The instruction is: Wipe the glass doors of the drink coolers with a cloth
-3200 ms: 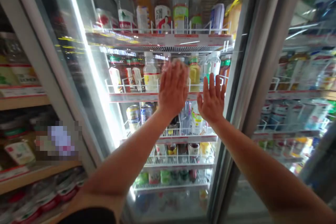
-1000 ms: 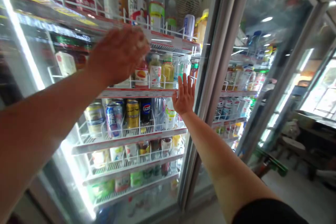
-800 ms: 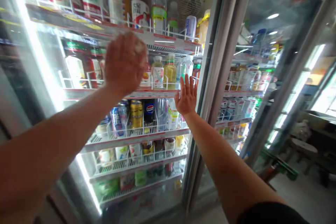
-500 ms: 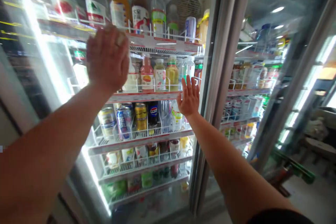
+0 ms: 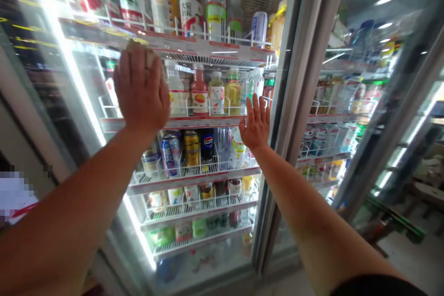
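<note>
My left hand point(image 5: 142, 90) lies flat on the glass door point(image 5: 86, 101) of a lit drinks fridge, fingers up and together, over the second shelf. A small pale patch shows at its fingertips; I cannot make out what it is. My right hand point(image 5: 255, 122) is spread flat on the same glass, close to the door's right metal frame point(image 5: 294, 101). Behind the glass stand bottles point(image 5: 199, 90) on the upper shelves and cans point(image 5: 190, 148) on the wire shelf below. Neither hand grips anything that I can see.
A second glass-door fridge point(image 5: 347, 115) with more drinks stands to the right. Past it, low on the right, are a floor area and dark furniture point(image 5: 426, 194). A bright vertical light strip point(image 5: 79, 92) runs down the fridge's left side.
My left hand has slid leftward across the glass over the last second. My right hand has stayed by the door frame. The view has swung slightly left.
</note>
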{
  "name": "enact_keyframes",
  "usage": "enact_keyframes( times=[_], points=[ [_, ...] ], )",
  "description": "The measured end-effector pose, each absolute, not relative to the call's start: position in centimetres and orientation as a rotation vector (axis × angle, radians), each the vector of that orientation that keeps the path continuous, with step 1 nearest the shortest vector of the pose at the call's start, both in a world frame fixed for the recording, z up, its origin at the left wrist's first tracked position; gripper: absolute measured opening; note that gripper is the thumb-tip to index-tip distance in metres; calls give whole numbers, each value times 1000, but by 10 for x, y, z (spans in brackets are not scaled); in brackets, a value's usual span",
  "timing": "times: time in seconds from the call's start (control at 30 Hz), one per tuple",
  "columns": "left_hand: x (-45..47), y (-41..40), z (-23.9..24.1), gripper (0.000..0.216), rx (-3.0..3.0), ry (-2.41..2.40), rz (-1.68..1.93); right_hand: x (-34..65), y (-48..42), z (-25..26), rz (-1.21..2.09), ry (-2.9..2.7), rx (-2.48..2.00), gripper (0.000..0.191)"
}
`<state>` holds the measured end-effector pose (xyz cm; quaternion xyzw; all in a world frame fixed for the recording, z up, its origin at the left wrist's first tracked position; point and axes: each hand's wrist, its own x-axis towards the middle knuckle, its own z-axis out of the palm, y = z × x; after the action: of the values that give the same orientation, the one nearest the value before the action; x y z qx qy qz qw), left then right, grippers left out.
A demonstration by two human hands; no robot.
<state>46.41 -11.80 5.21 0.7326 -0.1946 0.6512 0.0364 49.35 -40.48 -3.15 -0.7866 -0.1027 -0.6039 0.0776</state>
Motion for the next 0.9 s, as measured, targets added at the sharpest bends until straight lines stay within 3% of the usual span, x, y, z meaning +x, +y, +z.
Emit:
enact_keyframes(
  times=[0.2, 0.43, 0.63, 0.9],
  points=[
    [466, -121, 27, 56, 2674, -1476, 1511, 493, -405, -30, -1789, -297, -2376, 65],
    [473, -104, 61, 65, 2249, -571, 2018, 494, -406, -30, -1792, -321, -2358, 64],
    [468, -153, 28, 62, 2606, -1335, 1574, 494, -404, -31, -1809, -329, -2317, 62],
    [466, -164, 54, 67, 2286, -786, 1776, 496, -407, -32, -1813, -296, -2371, 64]
  ],
)
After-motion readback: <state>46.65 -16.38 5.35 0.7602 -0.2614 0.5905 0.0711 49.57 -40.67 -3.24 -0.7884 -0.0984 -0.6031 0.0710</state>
